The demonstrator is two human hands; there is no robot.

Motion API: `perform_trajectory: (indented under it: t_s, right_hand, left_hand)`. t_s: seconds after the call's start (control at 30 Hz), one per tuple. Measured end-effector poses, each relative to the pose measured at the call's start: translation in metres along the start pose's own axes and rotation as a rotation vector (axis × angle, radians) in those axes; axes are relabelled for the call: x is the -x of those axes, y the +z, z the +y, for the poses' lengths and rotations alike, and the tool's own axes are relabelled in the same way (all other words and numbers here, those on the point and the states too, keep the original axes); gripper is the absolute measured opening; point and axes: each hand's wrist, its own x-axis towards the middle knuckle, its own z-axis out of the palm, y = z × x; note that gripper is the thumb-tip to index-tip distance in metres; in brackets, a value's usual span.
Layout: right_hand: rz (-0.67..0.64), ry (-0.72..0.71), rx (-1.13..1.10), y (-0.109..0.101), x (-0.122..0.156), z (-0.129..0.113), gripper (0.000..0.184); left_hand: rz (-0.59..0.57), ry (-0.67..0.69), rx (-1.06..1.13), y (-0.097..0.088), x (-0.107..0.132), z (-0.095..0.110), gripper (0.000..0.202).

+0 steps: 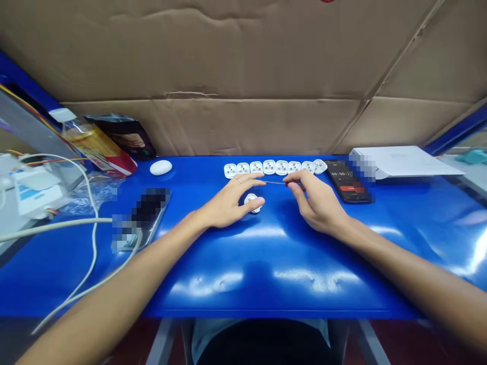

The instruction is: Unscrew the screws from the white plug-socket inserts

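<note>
Dial centred on the lone white piece (pixel 250 197), twelve pointing away from the wearer. This piece is rested on the blue tabletop (pixel 262 263), partly covered by the left thumb; whether it is pressed or only overlapped cannot be told.

Left hand (pixel 236 202): reached in from nine o'clock, palm down, fingers stretched forward, thumb well apart from them; a ring is worn. Its fingertips are brought close to the tip of a thin rod (pixel 274 182) at about one o'clock; contact there cannot be made out.

Right hand (pixel 316 204): placed at three o'clock. The rod's reddish end is pinched between thumb and fingertips, grip closed down, rod laid nearly level toward the left fingers.

From eleven to two o'clock a row of eight white pieces (pixel 269 167) is lined up side by side, metal dots seen on their faces. Past its right end, between two and three, a phone (pixel 342 177) is set with a timer displayed; farther out, a white box (pixel 405 159) is seen. Toward ten, a white oval object (pixel 161 167) is noted, then a leaning bottle (pixel 97 147) and a dark pouch (pixel 131 137). Near nine, a clear-edged slab (pixel 154 215) is partly blurred; pale cables (pixel 94 238) are trailed beyond.
</note>
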Motion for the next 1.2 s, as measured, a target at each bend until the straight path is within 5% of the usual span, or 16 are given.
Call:
perform_trajectory:
  t_s: [0.27, 0.47, 0.67, 0.87, 1.2]
  right_hand:
    - [0.015, -0.020, 0.025, 0.002, 0.000, 0.004, 0.022]
    - [0.067, -0.043, 0.016, -0.002, -0.001, 0.001, 0.016]
    - [0.064, -0.093, -0.035, -0.007, 0.005, -0.006, 0.012]
    - [-0.021, -0.174, -0.067, -0.007, 0.008, -0.009, 0.010]
    - [-0.064, -0.185, -0.078, -0.006, 0.011, -0.010, 0.010]
  left_hand:
    - [-0.029, -0.054, -0.022, 0.005, -0.004, -0.004, 0.058]
    - [0.065, -0.050, 0.028, -0.005, 0.002, -0.005, 0.052]
    - [0.004, -0.039, 0.029, -0.015, 0.010, -0.007, 0.071]
    - [-0.045, -0.008, 0.014, -0.013, 0.009, -0.007, 0.048]
    - [-0.030, -0.005, 0.004, -0.012, 0.008, -0.007, 0.048]
